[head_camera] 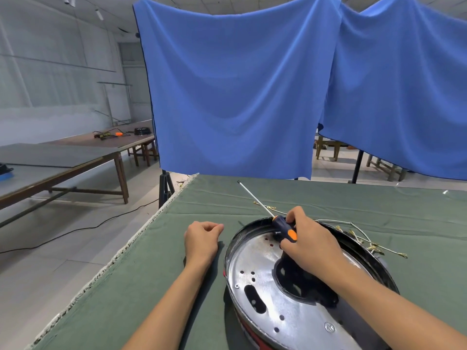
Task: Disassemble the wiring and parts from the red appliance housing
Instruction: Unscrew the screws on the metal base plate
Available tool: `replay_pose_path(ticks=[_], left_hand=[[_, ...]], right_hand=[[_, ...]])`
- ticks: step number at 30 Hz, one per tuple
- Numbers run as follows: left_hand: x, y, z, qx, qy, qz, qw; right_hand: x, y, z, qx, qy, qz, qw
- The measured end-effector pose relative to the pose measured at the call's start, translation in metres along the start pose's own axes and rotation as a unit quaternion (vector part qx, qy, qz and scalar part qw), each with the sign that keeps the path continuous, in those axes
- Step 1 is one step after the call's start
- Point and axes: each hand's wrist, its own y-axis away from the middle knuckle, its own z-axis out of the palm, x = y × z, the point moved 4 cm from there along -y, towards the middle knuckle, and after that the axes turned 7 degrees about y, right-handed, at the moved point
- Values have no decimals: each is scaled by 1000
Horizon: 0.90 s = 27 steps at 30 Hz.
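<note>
Right hand (307,242) gripping screwdriver (283,227), apparently over red housing (252,332)

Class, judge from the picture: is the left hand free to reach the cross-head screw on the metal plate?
Probably yes. The left hand rests empty on the cloth beside the housing, and the screw lies uncovered near that edge.

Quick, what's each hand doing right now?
Left hand: loosely curled on the green cloth, holding nothing.
Right hand: gripping the screwdriver.
</note>
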Motion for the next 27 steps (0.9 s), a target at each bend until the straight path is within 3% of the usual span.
replay_pose_path(ticks=[8, 13, 20, 27], left_hand=[[-5, -21, -4, -2, -156, 37, 987], [-7, -17, -4, -3, -298, 58, 953], [-8, -13, -16, 4, -262, 19, 965], [-14, -20, -17, 19, -223, 43, 974]], right_hand=[[0, 1, 3, -10, -21, -7, 1000], [1, 0, 3, -26, -20, -3, 999], [1, 0, 1, -38, -30, 12, 999], [2, -1, 2, -47, -33, 14, 998]])
